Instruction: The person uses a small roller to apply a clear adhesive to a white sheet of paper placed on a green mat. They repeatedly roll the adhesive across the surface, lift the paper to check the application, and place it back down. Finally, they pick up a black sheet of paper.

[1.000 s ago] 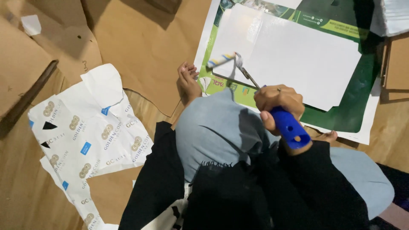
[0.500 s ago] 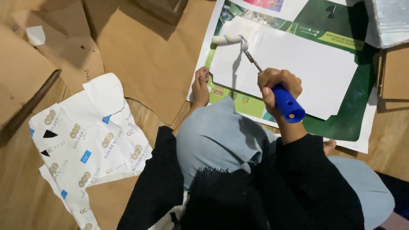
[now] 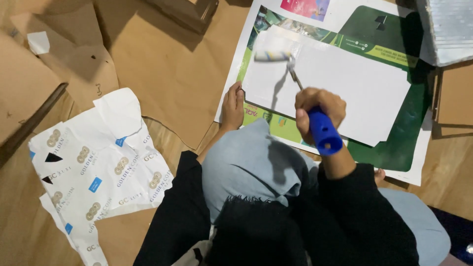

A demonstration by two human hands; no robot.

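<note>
Roller at the white sheet's [image 3: 345, 83] upper-left edge
Right hand [image 3: 318, 106] grips the blue-handled roller [image 3: 274, 55], seemingly touching; left hand [image 3: 232, 106] lies flat at the sheet's lower-left edge.

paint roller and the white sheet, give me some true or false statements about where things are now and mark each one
1. The right hand holds the paint roller by its blue grip. True.
2. The roller's head rests near the white sheet's top left corner. True.
3. The left hand is lifted clear of the sheet. False: it presses down at the sheet's left edge.
4. The white sheet lies directly on bare cardboard. False: it lies on a green printed poster.
5. A printed white paper lies to the person's right. False: it lies to their left, on the brown cardboard.
</note>
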